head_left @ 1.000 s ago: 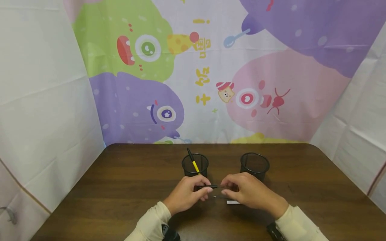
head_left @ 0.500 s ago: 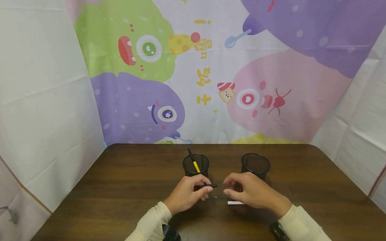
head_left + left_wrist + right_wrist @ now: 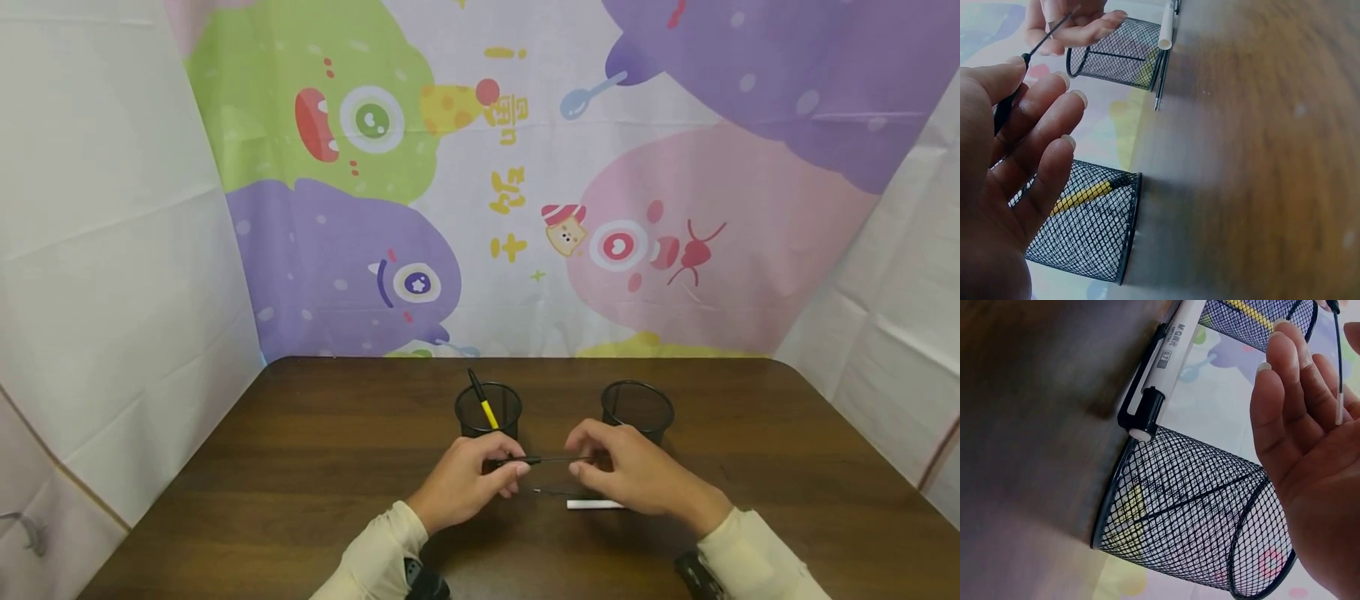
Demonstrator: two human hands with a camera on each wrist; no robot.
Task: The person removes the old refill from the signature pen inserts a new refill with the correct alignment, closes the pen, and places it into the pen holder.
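My left hand [image 3: 472, 479] pinches a slim black pen part [image 3: 1005, 111] between thumb and fingers. A thin dark refill [image 3: 558, 458] sticks out of it to the right, with a clear end in the right wrist view. My right hand [image 3: 637, 471] is around that far end, thumb and forefinger apart, and no grip on it shows. On the table below lies a white pen barrel [image 3: 1175, 353] with a black clip, its other end [image 3: 1165, 42] open. Beside the barrel lies another dark refill [image 3: 1158, 100] with a metal tip.
Two black mesh pen cups stand behind the hands. The left cup [image 3: 458, 417] holds a yellow and black pen [image 3: 484, 404]; the right cup [image 3: 667, 408] is partly behind my right hand. The brown table [image 3: 337, 425] ends at a cartoon-printed cloth [image 3: 510, 308].
My right hand has moved a little to the right, away from the left, baring more of the thin refill and the white barrel. My left hand has kept its place and its pinch.
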